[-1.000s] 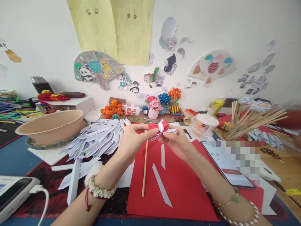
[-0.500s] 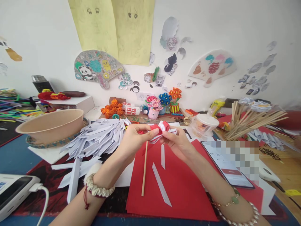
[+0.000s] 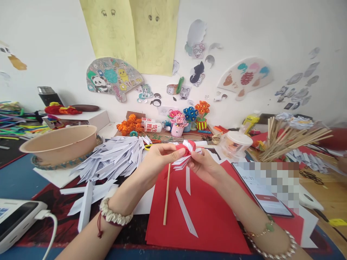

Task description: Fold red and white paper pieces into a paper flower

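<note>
Between my two hands is a red and white folded paper piece (image 3: 187, 150), made of layered strips and raised above the red paper (image 3: 217, 216). My left hand (image 3: 162, 159) pinches its left side between thumb and fingers. On its right side, the thumb and fingers of my right hand (image 3: 206, 164) are closed as well. Below the hands, a thin wooden stick (image 3: 167, 195) lies on the red paper. Beside it are a long folded white paper strip (image 3: 185, 211) and a shorter white strip (image 3: 188, 180).
A heap of folded white strips (image 3: 114, 155) lies left, near a beige basin (image 3: 59, 144). Rightward are a phone (image 3: 260, 187), a lidded tub (image 3: 235, 142) and a bundle of wooden sticks (image 3: 292, 139). A white device with a cable (image 3: 20, 220) sits front left.
The folded paper piece has turned in my fingers, so more of its white layered edges show underneath. Both hands keep their pinch, shifted only slightly.
</note>
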### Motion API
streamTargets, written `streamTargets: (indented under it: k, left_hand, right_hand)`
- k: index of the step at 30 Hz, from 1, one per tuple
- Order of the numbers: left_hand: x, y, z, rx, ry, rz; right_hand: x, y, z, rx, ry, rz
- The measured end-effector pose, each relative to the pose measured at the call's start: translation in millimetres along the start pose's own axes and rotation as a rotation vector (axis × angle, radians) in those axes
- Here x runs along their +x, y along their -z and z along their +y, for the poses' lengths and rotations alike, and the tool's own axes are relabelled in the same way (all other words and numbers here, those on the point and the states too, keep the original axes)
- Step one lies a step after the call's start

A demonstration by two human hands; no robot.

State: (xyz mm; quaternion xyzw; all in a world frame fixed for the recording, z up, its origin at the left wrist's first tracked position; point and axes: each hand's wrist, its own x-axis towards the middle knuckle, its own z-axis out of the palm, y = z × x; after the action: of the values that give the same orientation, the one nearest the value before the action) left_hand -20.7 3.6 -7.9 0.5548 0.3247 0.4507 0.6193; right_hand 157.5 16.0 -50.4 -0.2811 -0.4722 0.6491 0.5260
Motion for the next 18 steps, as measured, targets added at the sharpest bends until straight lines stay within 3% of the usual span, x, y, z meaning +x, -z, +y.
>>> streamTargets:
  k: [8,18]
  left_hand:
    - [-2.5,2.0,5.6,0.309,-0.045,0.104]
    - [-2.6,0.3,2.4,0.237,-0.079,0.173]
  right_hand:
    - [-1.6,-2.7,-6.4,-0.045,0.045,0.035]
    - [-2.5,-3.7,-6.2,-0.064,0.05,0.049]
